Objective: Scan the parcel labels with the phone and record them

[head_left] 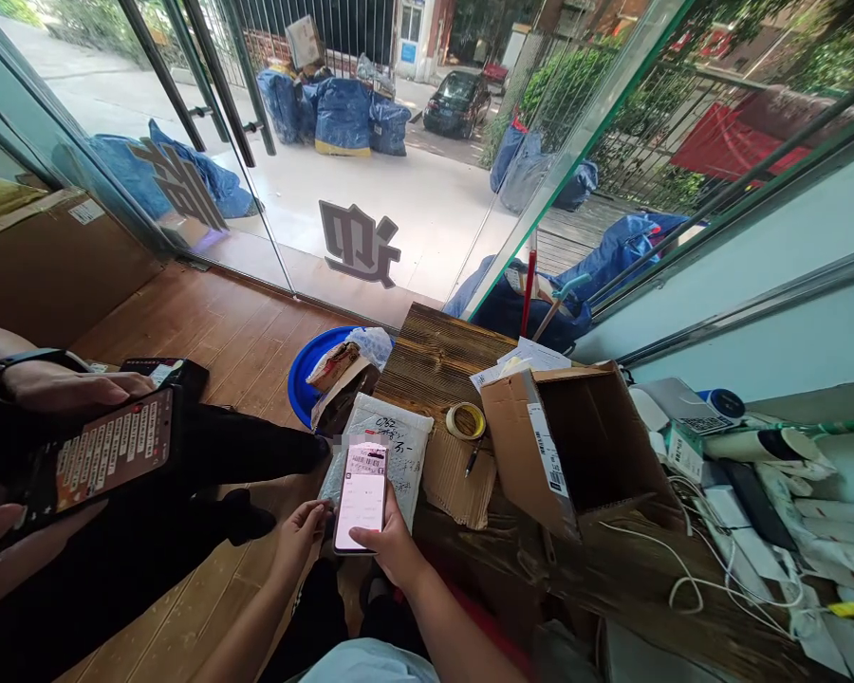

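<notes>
My right hand [393, 548] grips a lit smartphone [361, 495] from below, thumb across its lower edge. The screen is pink and white with a barcode at the top. My left hand [300, 537] touches the phone's lower left corner with curled fingers. The phone hovers over a grey plastic mail parcel [402, 438] with handwriting on it. That parcel lies on the left end of a dark wooden table [434, 356], partly on a corrugated cardboard sheet [462, 484].
An open cardboard box [576, 446], a tape roll [466, 420] and a pen [472, 460] sit on the table. White packets and cables crowd the right. Another person at left holds a phone [103, 455]. A blue basin [309, 375] with parcels stands on the floor.
</notes>
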### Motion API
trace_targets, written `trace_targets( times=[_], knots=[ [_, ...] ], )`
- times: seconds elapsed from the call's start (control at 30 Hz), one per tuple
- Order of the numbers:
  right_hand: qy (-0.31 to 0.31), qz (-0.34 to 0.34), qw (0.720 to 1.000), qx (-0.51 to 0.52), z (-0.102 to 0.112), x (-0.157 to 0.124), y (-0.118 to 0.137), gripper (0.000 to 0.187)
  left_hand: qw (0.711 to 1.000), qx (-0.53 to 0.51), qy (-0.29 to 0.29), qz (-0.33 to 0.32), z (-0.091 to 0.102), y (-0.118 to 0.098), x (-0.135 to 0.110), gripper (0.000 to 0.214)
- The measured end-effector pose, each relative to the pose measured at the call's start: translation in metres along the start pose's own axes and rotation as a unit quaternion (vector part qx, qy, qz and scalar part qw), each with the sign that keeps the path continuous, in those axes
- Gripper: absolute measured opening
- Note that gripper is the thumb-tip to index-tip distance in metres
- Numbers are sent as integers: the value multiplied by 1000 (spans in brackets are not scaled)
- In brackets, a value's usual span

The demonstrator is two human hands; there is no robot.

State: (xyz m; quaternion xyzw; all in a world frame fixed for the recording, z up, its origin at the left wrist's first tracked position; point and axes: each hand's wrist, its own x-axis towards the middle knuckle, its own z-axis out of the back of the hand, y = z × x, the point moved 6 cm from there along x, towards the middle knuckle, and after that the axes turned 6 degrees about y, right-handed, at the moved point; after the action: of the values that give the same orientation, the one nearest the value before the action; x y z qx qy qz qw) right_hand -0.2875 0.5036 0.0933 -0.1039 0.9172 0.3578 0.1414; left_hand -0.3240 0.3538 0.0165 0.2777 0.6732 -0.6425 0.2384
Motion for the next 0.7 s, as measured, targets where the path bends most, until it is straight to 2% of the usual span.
trace_targets(
  times=[0.37, 0.7],
  knots=[
    [2, 2, 1000, 14, -1, -1, -4, 87, 1000, -3, 21, -8, 2, 15, 7, 56],
    [-5, 4, 1000, 20, -7, -6, -1, 91, 999, -17, 27, -6, 0, 19, 9, 49]
  ],
)
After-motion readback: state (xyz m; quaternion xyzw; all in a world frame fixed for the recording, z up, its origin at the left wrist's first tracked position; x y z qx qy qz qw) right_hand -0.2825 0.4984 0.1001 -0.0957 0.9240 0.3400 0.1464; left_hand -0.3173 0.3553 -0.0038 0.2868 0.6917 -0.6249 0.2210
